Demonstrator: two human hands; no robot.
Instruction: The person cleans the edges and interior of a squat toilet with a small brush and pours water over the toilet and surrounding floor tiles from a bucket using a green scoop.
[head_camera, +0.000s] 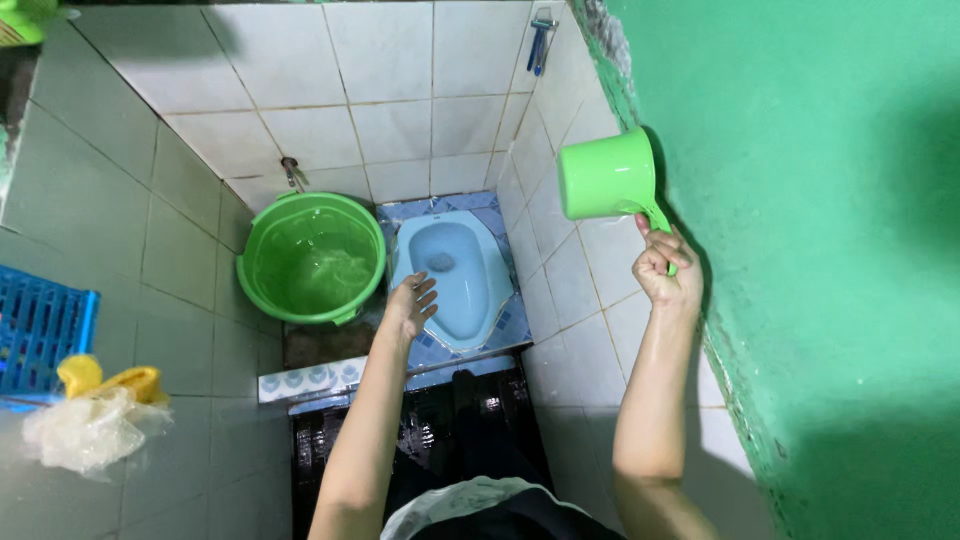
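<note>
The right hand (665, 268) holds a green dipper (605, 180) by its handle, raised near the green wall (820, 250). The left hand (410, 303) hangs with its fingers spread over the blue squat toilet (455, 270). A green bucket (312, 258) of water stands just beside it.

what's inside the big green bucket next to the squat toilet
The green bucket holds clear, rippling water nearly to the rim. Its green bottom shows through; nothing else is visible in it. The floor beneath the bucket is covered.

My left hand (410, 305) reaches forward, open with fingers spread; my right hand (665, 268) is raised, fist clenched, forearm wet.
</note>
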